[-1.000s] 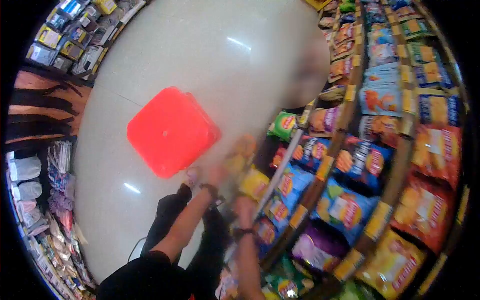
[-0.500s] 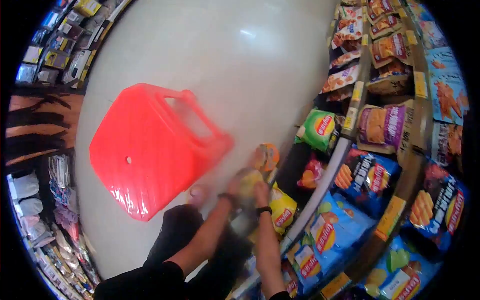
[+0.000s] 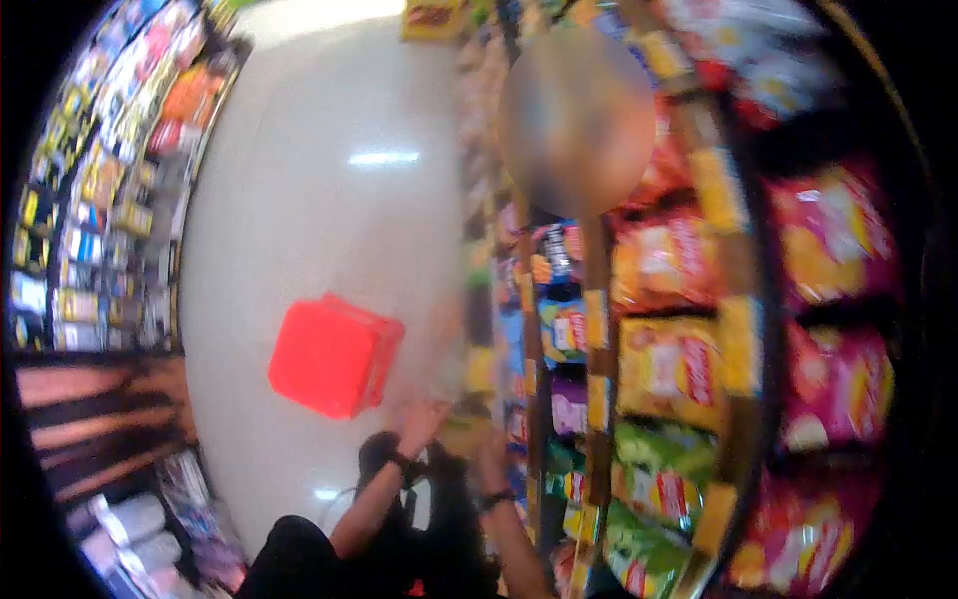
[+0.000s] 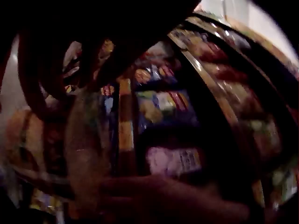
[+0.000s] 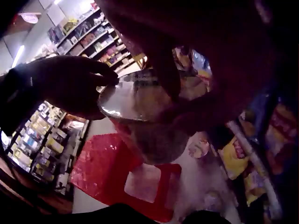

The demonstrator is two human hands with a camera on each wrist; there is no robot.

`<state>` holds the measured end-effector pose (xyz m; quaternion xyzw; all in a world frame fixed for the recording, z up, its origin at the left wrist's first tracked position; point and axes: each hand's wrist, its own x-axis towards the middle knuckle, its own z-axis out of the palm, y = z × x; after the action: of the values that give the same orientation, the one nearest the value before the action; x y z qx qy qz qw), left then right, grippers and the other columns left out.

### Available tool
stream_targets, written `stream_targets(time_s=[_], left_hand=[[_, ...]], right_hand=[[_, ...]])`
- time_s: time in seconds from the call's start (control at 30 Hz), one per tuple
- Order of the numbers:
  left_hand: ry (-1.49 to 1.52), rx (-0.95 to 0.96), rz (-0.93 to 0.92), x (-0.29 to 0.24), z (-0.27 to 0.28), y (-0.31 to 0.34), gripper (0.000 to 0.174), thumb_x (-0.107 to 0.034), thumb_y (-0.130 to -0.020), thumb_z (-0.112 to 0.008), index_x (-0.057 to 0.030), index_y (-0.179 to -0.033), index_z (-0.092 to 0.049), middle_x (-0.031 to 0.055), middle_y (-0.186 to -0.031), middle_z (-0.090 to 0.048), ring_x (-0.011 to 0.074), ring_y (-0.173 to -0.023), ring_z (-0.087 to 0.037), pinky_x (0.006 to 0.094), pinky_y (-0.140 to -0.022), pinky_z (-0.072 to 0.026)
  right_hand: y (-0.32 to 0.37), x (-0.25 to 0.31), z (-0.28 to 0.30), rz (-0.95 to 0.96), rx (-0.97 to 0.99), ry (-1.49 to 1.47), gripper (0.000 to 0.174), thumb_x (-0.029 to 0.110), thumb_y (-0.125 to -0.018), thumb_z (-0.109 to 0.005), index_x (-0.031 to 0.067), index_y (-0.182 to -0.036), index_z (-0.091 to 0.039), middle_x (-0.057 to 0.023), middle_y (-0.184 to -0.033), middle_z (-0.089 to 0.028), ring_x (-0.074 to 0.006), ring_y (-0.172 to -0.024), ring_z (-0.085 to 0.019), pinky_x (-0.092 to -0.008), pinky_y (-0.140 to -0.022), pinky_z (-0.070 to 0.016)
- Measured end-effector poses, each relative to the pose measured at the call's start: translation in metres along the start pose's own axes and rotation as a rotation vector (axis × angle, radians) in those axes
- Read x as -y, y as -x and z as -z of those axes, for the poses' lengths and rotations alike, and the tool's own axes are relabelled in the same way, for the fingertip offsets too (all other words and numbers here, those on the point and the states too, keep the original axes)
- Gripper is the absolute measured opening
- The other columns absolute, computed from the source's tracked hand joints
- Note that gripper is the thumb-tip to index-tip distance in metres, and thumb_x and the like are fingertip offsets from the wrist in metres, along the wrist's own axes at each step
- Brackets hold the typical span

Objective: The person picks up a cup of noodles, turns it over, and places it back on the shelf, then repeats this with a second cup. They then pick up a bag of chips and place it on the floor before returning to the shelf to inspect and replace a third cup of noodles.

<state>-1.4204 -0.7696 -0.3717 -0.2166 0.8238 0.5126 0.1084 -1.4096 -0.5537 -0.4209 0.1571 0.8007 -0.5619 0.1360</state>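
Centrally, both hands met on a foil-topped snack tub (image 5: 140, 109), held in the aisle beside the snack shelves (image 3: 649, 369) and above a red plastic stool (image 3: 334, 354) on the floor (image 3: 299, 200). Right hand (image 5: 219, 79) — fingers curled over the rim; left hand (image 5: 70, 86) — fingertips pinching the lid edge. Handling was judged best with the tub level, the grip light and the foil unpressed.

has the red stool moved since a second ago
No, as far as shows. The red stool stays on the floor, just left of the bottom snack shelf; only the camera swung.
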Motion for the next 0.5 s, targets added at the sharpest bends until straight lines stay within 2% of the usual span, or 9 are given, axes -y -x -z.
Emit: stream_targets(time_s=[0.1,0.13,0.17,0.2,0.27,0.3,0.37,0.43,0.5], left_hand=[[-0.003,0.057,-0.135,-0.063,0.030,0.070,0.030,-0.029,-0.094,-0.066,-0.0106,-0.116,-0.073,0.0151,-0.092,-0.061,0.0323,-0.090,-0.064,0.0405,-0.080,-0.0507],[-0.021,0.126,-0.163,-0.067,0.032,0.085,0.032,-0.030,-0.095,-0.065,-0.0081,-0.117,-0.071,0.0168,-0.100,-0.064,0.0278,-0.089,-0.066,0.0391,-0.078,-0.0521],[-0.063,0.376,-0.030,-0.064,0.035,0.094,0.034,-0.026,-0.096,-0.065,-0.0041,-0.122,-0.067,0.0158,-0.109,-0.066,0.0228,-0.086,-0.067,0.0367,-0.075,-0.0547],[0.044,0.293,-0.134,-0.086,0.036,0.117,0.037,-0.037,-0.100,-0.057,-0.0103,-0.123,-0.069,0.0177,-0.106,-0.072,0.0376,-0.089,-0.071,0.0470,-0.075,-0.0555],[0.311,0.591,-0.041,-0.085,0.041,0.153,0.039,-0.030,-0.099,-0.059,-0.0014,-0.125,-0.068,0.0101,-0.092,-0.072,0.0177,-0.079,-0.067,0.0324,-0.068,-0.0536],[0.243,0.721,-0.044,-0.112,0.053,0.178,0.038,-0.027,-0.097,-0.059,-0.0007,-0.122,-0.069,0.0094,-0.091,-0.071,0.0163,-0.078,-0.066,0.0322,-0.067,-0.0527],[0.224,0.886,-0.150,-0.071,0.021,0.188,0.037,-0.024,-0.094,-0.061,-0.0033,-0.124,-0.067,0.0048,-0.091,-0.069,0.0127,-0.078,-0.063,0.0311,-0.068,-0.0519],[0.137,1.073,-0.025,-0.096,0.015,0.217,0.036,-0.020,-0.093,-0.062,-0.0028,-0.124,-0.066,0.0047,-0.092,-0.069,0.0127,-0.079,-0.065,0.0302,-0.072,-0.0529],[0.114,1.242,0.023,-0.104,0.002,0.243,0.039,-0.015,-0.095,-0.064,-0.0014,-0.131,-0.060,0.0067,-0.099,-0.068,0.0184,-0.088,-0.068,0.0352,-0.076,-0.0584]], right_hand=[[0.074,0.042,0.043,-0.164,0.096,-0.052,0.034,0.030,-0.102,-0.058,0.0051,-0.126,-0.059,-0.0088,-0.106,-0.068,-0.0197,-0.099,-0.063,-0.0384,-0.086,-0.0522],[0.114,0.052,0.064,-0.225,0.091,-0.088,0.035,0.030,-0.102,-0.058,0.0055,-0.127,-0.059,-0.0085,-0.107,-0.069,-0.0194,-0.100,-0.063,-0.0382,-0.087,-0.0520],[0.153,0.061,0.081,-0.281,0.077,-0.137,0.036,0.030,-0.102,-0.058,0.0060,-0.128,-0.058,-0.0083,-0.108,-0.069,-0.0191,-0.102,-0.063,-0.0380,-0.088,-0.0517],[0.185,0.082,0.092,-0.212,0.004,-0.128,0.036,0.031,-0.101,-0.059,0.0062,-0.127,-0.060,-0.0096,-0.106,-0.069,-0.0211,-0.099,-0.064,-0.0390,-0.086,-0.0520],[0.263,0.131,0.116,-0.005,-0.187,-0.004,0.037,0.032,-0.097,-0.061,0.0064,-0.123,-0.064,-0.0136,-0.101,-0.071,-0.0274,-0.089,-0.067,-0.0421,-0.080,-0.0531],[0.300,0.143,0.126,0.114,-0.301,0.130,0.037,0.033,-0.095,-0.062,0.0063,-0.120,-0.066,-0.0163,-0.097,-0.072,-0.0318,-0.082,-0.069,-0.0442,-0.075,-0.0539],[0.348,0.098,0.132,-0.135,-0.422,0.045,0.045,0.036,-0.093,-0.064,0.0092,-0.129,-0.062,-0.0134,-0.098,-0.072,-0.0255,-0.082,-0.068,-0.0409,-0.075,-0.0542],[0.406,0.095,0.135,-0.286,-0.436,0.056,0.051,0.032,-0.094,-0.067,0.0126,-0.140,-0.057,-0.0067,-0.099,-0.071,-0.0148,-0.082,-0.068,-0.0322,-0.077,-0.0560],[0.457,0.081,0.129,-0.202,-0.636,-0.091,0.061,0.029,-0.090,-0.071,0.0139,-0.147,-0.052,-0.0045,-0.089,-0.069,-0.0132,-0.081,-0.065,-0.0296,-0.078,-0.0535]])
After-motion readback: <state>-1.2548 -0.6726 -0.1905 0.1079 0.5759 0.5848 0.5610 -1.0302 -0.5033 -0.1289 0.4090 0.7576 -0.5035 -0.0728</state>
